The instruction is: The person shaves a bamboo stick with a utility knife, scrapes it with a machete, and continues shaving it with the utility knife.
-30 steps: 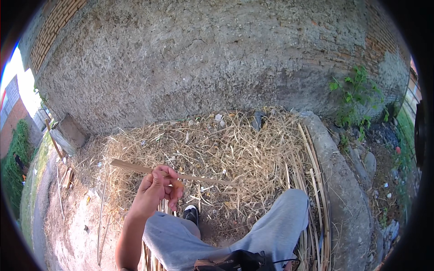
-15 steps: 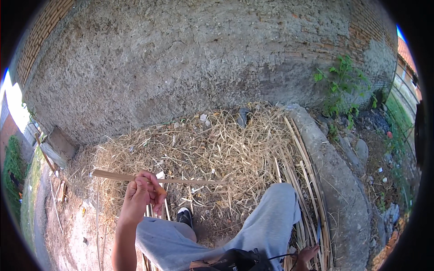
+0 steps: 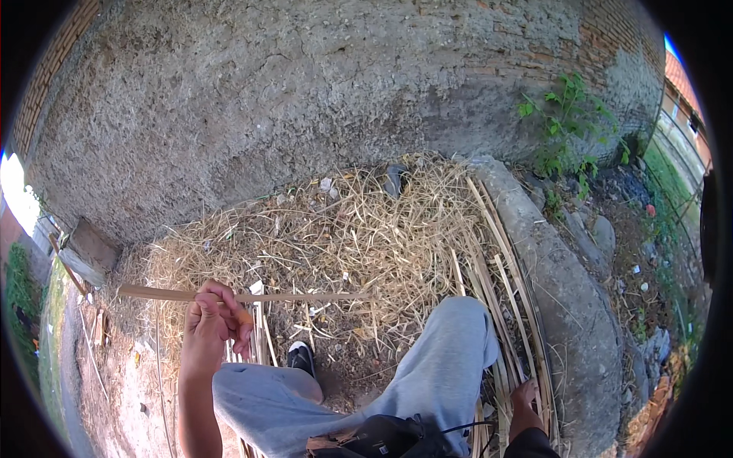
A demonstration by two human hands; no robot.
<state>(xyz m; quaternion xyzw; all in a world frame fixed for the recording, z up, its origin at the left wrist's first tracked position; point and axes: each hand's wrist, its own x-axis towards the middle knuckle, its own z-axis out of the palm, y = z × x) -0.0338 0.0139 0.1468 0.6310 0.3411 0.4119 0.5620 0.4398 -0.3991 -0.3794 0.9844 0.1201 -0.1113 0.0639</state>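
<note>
From the head camera I view the left hand (image 3: 214, 320) raised in front of the left knee, its bare forearm rising almost upright from the lower edge; the thumb and forefinger pinch a flat tan strip (image 3: 298, 297), while the other fingers curl loosely below it, toward the right; the strip lies nearly level across the view, its broader end projecting to the left of the hand and its long, thinner length extending to the right, in front of the heap of pale shavings (image 3: 405, 229). I find the right hand (image 3: 524, 395) low at the right, beyond the right knee, its forearm entering from the lower edge in a dark sleeve (image 3: 532, 444) that leaves the wrist bare; the hand reaches forward over a bundle of long strips (image 3: 489, 278), its fingers directed away from the body; I cannot tell whether they are closed on any of these; the bundle runs alongside a concrete edging (image 3: 550, 263); between the legs, in grey trousers (image 3: 439, 343), a black-and-white shoe (image 3: 301, 356) rests on the soil; behind the heap stands a rough grey wall (image 3: 305, 99).
</note>
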